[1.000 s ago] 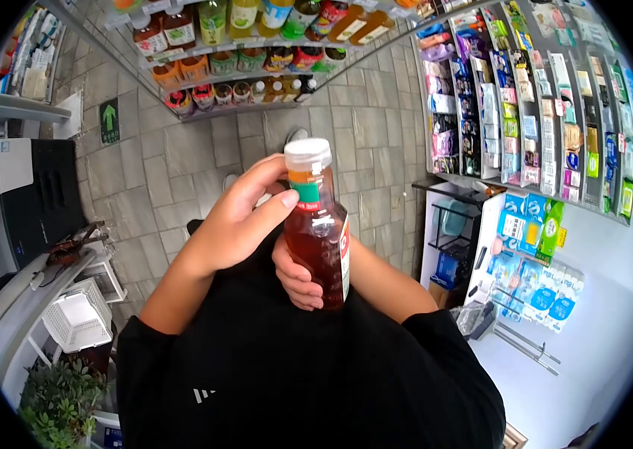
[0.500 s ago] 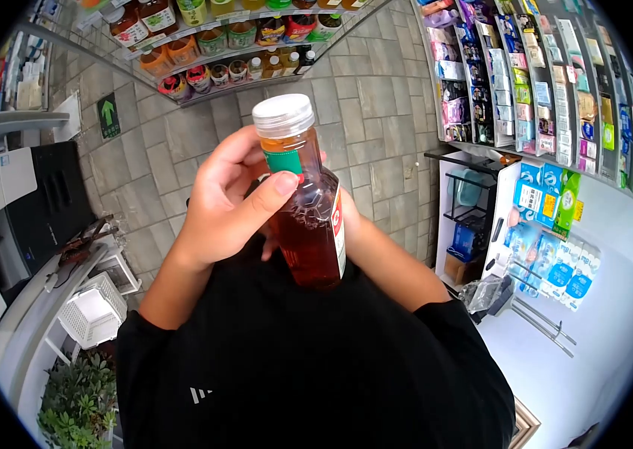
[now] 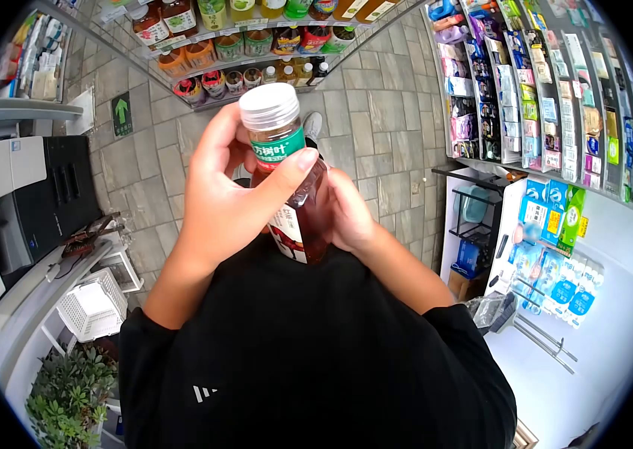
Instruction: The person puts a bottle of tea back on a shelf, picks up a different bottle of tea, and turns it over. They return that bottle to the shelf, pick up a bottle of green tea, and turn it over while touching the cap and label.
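Note:
A bottle of reddish-brown drink [image 3: 318,224] with a clear-white cap and a green band at its neck stands nearly upright in front of my chest. Around its upper part is my left hand [image 3: 238,179], with the thumb lying across the front just below the green band. My right hand [image 3: 350,213] is against the other side of the bottle, its fingers partly hidden behind it. A white label with dark red print shows on the lower left of the bottle.
Drink shelves [image 3: 256,63] stand ahead, and racks of small packets [image 3: 530,97] at the right. A black and white printer [image 3: 39,202], white basket [image 3: 92,307] and plant [image 3: 69,389] are at the left. Packaged goods [image 3: 556,277] sit at the right. A shoe [image 3: 312,124] shows beyond the bottle.
The bottle has turned, bringing the green band's text and the white label round to the left. It has also shifted slightly left and up. My right hand shows more beside it.

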`<state>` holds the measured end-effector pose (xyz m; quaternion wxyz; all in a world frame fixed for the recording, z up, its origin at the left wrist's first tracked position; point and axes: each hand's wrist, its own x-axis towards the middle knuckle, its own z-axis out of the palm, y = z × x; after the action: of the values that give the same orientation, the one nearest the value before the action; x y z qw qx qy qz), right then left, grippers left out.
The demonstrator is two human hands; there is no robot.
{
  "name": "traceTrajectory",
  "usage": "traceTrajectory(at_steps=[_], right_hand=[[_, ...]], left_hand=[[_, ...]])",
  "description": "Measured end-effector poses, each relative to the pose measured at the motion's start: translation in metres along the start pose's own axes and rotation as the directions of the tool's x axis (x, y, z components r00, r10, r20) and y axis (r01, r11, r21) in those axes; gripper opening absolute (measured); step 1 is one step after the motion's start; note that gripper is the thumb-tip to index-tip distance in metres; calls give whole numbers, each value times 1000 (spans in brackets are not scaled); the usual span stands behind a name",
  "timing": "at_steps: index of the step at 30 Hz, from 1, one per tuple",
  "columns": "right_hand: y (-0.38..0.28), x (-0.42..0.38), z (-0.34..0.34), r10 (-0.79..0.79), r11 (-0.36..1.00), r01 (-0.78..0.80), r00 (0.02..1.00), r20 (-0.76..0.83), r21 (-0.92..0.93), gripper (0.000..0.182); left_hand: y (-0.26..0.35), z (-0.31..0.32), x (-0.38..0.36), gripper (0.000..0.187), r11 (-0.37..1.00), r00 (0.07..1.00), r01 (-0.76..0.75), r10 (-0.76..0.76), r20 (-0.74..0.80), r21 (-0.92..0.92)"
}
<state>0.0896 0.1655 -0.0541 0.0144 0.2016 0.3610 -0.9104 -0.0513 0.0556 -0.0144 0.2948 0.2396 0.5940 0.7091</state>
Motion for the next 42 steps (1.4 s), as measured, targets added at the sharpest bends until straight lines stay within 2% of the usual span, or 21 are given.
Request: traceTrajectory(at_steps=[3,5,6,7,9,11,13,14,15,17,28,37,41,42], right_hand=[[-6,2,6,41,999,-40,999,3,-16,69],[-10,6,9,80,994,-87,991,106,66,74],[-11,8,22,103,993,-100,994,-45,65,79],[-10,8,20,103,993,-100,994,-42,61,79],[-5,10,14,158,984,-161,987,44,81,83],[-4,10,14,154,986,-155,988,20,68,84],[-1,10,14,154,987,-153,988,-7,57,85],[1,10,12,169,975,-165,986,-15,148,83],[2,11,11,184,956,-175,983,-20,236,83],[5,12,9,221,950,-205,975,-40,234,86],[12,7,2,153,932,-139,988,-16,335,82],[13,3,-7,201,934,-183,979,-28,307,94],[12,0,-6,205,933,-181,978,-45,312,93],[13,0,-9,186,942,-176,982,-8,285,90]], left_hand=[[-4,0,0,45,995,999,41,-43,21,93],[-6,3,0,48,999,999,32,-32,10,7],[-6,3,-1,51,994,997,66,-62,46,-92],[-8,4,-2,51,994,997,63,-59,44,-92],[-11,4,-3,52,940,987,142,-111,115,-309],[-10,4,-2,48,926,981,157,-104,165,-345],[-11,-2,0,43,896,935,249,-122,334,-369],[-13,-3,0,41,923,931,210,-88,354,-322],[-15,-3,0,41,922,931,211,-88,355,-324],[-18,-3,0,41,858,917,304,-146,370,-415],[-23,4,-1,39,884,912,319,-188,365,-342],[-27,12,-1,36,885,923,310,-193,332,-348],[-29,16,-2,36,890,932,293,-184,311,-350],[-28,17,-2,36,890,932,293,-184,312,-350]])
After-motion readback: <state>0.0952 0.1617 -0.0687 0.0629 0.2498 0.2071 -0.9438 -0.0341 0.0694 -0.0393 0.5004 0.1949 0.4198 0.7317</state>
